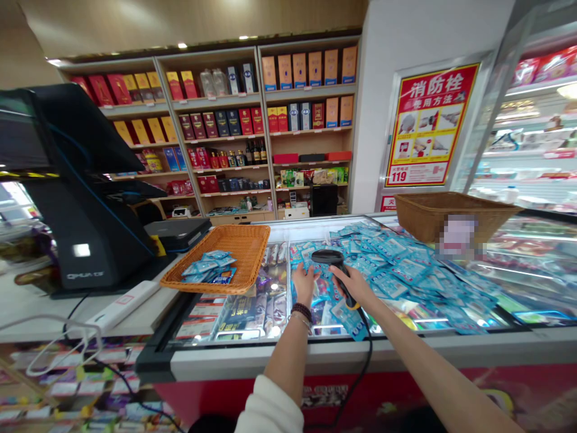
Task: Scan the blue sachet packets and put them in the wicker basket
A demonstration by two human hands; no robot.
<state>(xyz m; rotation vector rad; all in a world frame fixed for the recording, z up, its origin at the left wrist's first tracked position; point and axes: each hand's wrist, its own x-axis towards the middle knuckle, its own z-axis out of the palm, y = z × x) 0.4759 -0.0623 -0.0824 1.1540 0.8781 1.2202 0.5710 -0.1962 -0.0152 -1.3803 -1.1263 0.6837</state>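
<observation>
The left hand (304, 284) and right hand (354, 286) are apart but close together over the glass lid of a chest freezer (315, 356). From my remote position, I record the right hand closed round the grip of a corded handheld barcode scanner (332, 260), its head angled down, apparently to face the blue sachets (387, 270) heaped on the lid. The left hand lies open on those sachets, beneath the scanner head, seemingly steadying them. Most of the heap extends right of both hands. A wicker tray (247, 252) at the freezer's left end holds a smaller batch of similar sachets (207, 267), seemingly kept separate.
</observation>
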